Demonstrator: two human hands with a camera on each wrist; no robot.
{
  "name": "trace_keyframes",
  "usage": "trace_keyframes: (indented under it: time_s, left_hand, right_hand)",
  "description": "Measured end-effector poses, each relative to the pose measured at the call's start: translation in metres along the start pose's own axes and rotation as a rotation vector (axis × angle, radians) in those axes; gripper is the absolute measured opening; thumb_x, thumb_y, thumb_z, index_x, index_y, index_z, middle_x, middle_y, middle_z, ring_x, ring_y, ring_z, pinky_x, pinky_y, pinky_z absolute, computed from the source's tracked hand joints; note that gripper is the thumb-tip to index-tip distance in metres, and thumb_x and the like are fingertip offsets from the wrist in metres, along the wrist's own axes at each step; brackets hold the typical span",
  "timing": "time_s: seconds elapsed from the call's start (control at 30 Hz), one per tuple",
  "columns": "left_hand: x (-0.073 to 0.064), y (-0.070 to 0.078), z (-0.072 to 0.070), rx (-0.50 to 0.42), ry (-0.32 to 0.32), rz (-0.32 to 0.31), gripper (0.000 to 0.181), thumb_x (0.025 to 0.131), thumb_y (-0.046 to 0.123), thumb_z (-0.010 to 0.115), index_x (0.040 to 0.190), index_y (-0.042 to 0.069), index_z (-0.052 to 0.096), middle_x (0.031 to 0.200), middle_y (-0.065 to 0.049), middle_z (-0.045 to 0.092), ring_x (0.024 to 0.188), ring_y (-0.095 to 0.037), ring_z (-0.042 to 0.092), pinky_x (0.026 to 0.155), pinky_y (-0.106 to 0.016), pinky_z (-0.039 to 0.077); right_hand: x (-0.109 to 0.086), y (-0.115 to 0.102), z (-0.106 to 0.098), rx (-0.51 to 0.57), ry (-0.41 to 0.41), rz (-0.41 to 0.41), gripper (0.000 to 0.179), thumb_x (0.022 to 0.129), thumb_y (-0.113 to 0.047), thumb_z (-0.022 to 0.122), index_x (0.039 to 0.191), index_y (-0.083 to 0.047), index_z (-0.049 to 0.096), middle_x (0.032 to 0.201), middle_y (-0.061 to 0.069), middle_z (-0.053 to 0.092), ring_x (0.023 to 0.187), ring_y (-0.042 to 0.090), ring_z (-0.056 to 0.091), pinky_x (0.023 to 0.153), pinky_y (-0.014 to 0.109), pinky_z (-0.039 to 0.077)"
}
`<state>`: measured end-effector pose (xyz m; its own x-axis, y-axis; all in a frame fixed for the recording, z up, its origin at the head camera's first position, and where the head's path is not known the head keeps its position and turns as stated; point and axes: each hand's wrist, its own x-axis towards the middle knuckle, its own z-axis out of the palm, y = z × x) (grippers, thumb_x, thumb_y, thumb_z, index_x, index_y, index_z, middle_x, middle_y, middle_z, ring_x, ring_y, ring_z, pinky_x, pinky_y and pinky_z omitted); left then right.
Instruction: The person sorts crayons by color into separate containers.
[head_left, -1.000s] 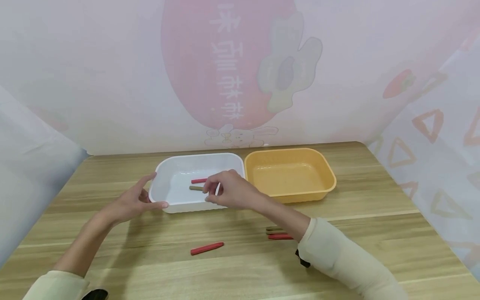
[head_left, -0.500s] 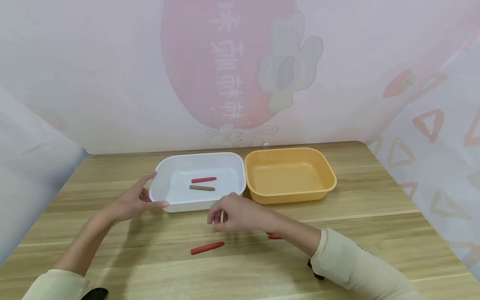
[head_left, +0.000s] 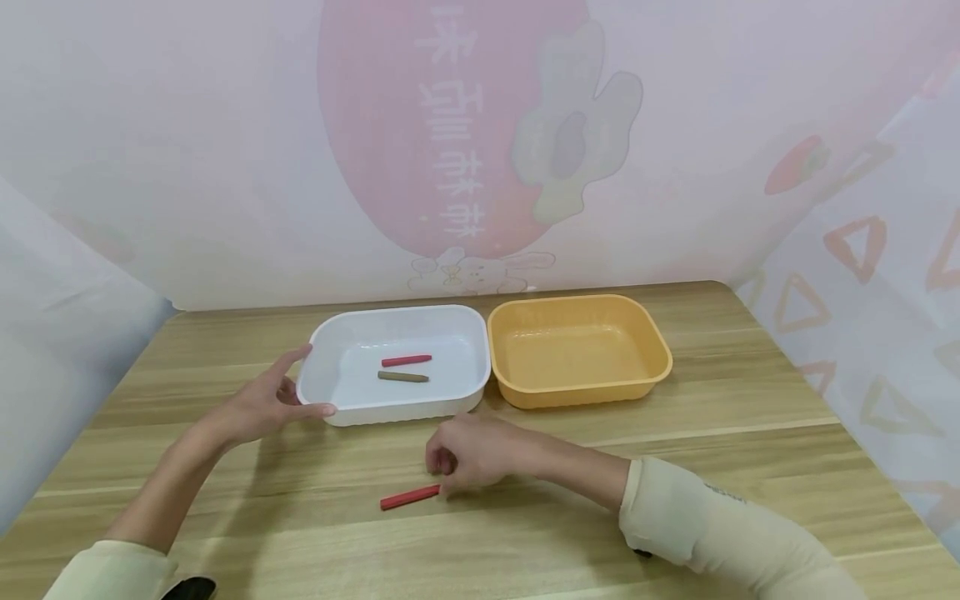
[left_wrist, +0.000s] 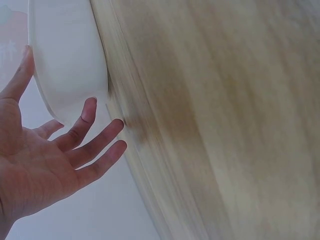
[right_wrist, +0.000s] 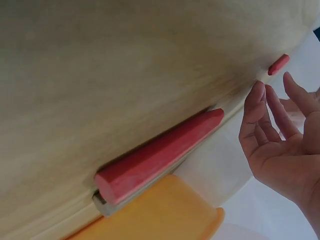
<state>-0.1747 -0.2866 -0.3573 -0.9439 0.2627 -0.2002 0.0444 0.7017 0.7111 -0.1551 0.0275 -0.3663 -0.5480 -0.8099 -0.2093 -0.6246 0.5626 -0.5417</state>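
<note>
My left hand (head_left: pixel 264 406) touches the left end of the white tray (head_left: pixel 405 412), thumb and fingers spread about its rim; the left wrist view shows the open palm (left_wrist: pixel 42 162) beside the tray wall (left_wrist: pixel 70 55). My right hand (head_left: pixel 476 450) is low over the table, with its fingertips right at the tapered end of a red crayon (head_left: pixel 408 497). In the right wrist view, a gap shows between thumb and fingers, and that red crayon (right_wrist: pixel 279 64) lies just beyond them. Inside the white tray are another red crayon (head_left: pixel 407 361) and an olive-brown crayon (head_left: pixel 402 377).
A yellow-orange tray (head_left: pixel 581 392) stands against the white tray's right side. Another red crayon (right_wrist: pixel 160 150) lies beside an olive-brown one (right_wrist: pixel 102 205) on the wooden table (head_left: pixel 300 533); my right forearm hides them in the head view. A printed cloth backdrop (head_left: pixel 247 167) rises behind the table.
The right hand has let go of the olive-brown crayon in the white tray and come down toward the red crayon on the table. The left hand has stayed at the tray.
</note>
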Motion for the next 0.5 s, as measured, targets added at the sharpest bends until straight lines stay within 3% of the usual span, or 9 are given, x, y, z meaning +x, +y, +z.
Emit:
trace_keyframes:
  time_s: [0.23,0.5]
  left_hand:
    - [-0.0003,-0.0018,0.0004,0.002,0.002,0.001,0.105,0.081,0.033,0.075,0.151,0.006,0.002,0.097,-0.018,0.056,0.087,-0.027,0.054,0.067,-0.035,0.042]
    - [0.0003,-0.0001,0.0004,0.021,0.018,-0.001,0.106,0.08,0.034,0.076,0.151,0.005,0.002,0.099,-0.019,0.055,0.088,-0.028,0.054,0.067,-0.035,0.043]
  right_hand:
    - [0.0058,-0.0037,0.0053,-0.07,-0.03,0.01,0.017,0.076,-0.025,0.081,0.08,-0.021,0.065,0.067,-0.013,0.055,0.063,-0.001,0.05,0.057,0.017,0.04]
    - [0.009,-0.0055,0.0058,-0.067,-0.036,0.019,0.02,0.074,-0.027,0.083,0.077,-0.022,0.064,0.066,-0.013,0.055,0.062,0.0,0.049,0.056,0.019,0.039]
